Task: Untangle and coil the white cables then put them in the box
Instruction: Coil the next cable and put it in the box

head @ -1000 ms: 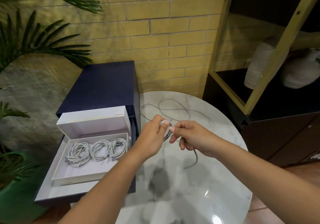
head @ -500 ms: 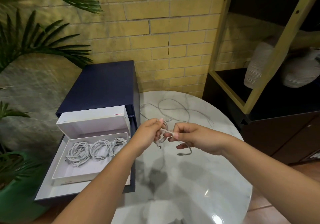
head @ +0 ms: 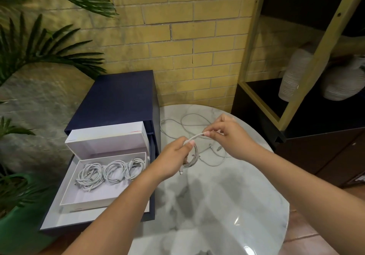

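Observation:
Above the round marble table (head: 227, 205), my left hand (head: 173, 160) pinches a small coil of white cable (head: 194, 156) that hangs below its fingers. My right hand (head: 227, 136) holds the free end of that same cable, stretched taut between the two hands. More loose white cable (head: 187, 120) lies tangled on the table behind my hands. The open white box (head: 79, 199) sits to the left on a pulled-out drawer, with three coiled white cables (head: 110, 173) side by side in it.
The box's lid (head: 106, 140) stands up behind it, against a dark blue cabinet (head: 118, 97). A dark shelf unit with white vases (head: 292, 77) stands at the right. Palm leaves and a green pot (head: 17, 225) fill the left side. A yellow brick wall is behind.
My right hand has lifted up and to the right, pulling the cable end taut. The dangling tail is gone from below my hands, and the coil in my left hand hangs lower.

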Available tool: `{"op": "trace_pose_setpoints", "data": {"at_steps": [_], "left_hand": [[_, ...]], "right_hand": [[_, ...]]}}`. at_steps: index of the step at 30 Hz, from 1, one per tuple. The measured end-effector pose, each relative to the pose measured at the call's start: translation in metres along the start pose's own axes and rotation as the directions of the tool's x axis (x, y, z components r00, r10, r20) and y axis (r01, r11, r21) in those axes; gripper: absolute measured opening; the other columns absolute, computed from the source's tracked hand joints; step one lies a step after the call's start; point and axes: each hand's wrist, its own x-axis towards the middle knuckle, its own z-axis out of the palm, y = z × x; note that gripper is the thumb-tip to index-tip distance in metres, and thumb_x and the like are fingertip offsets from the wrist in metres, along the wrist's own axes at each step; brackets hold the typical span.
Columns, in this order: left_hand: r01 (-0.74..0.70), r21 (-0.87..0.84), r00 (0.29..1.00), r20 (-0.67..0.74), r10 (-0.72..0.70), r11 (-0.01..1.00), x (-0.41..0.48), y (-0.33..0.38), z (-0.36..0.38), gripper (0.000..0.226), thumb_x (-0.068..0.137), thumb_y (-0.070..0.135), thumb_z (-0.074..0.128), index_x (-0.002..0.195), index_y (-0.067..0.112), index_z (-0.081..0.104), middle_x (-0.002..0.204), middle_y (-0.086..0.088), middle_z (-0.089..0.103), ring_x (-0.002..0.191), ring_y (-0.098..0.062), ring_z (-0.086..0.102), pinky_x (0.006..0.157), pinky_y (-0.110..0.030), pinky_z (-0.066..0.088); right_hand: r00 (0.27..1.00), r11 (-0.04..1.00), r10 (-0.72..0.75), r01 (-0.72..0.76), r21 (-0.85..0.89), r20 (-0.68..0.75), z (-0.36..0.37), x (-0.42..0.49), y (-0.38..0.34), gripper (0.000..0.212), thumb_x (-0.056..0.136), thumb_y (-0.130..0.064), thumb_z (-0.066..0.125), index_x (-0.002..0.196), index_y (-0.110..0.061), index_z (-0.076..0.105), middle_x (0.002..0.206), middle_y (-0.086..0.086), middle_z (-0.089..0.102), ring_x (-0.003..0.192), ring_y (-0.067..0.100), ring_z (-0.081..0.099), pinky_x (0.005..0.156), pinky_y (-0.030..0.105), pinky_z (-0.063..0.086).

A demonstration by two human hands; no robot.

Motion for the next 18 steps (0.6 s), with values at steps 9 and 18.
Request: {"op": "trace_pose_setpoints", "data": {"at_steps": [9,18], "left_hand": [[-0.043,-0.333,0.978,-0.208,-0.029,0.942,0.005,0.014,0.021,0.035,0.104,0.029,0.034,0.079,0.007,0.046,0.066,-0.003,0.048,0.053,-0.004,0.055,0.057,-0.019,0.048],[-0.003,-0.304,0.960,-0.266,-0.083,0.953,0.006,0.017,0.023,0.039,0.103,0.033,0.036,0.076,0.009,0.050,0.057,0.002,0.053,0.058,-0.011,0.051,0.067,-0.030,0.045]], "right_hand": [[0.989,0.773,0.125,-0.145,0.617,0.075,0.049,-0.020,-0.005,0.028,0.099,-0.029,0.049,0.103,-0.011,0.071,0.097,0.015,0.071,0.093,0.028,0.069,0.088,0.040,0.055],[0.990,0.807,0.143,-0.122,0.577,0.010,0.050,-0.017,-0.005,0.014,0.092,-0.008,0.060,0.098,-0.020,0.055,0.084,0.002,0.067,0.078,0.013,0.062,0.074,0.021,0.047]]}}
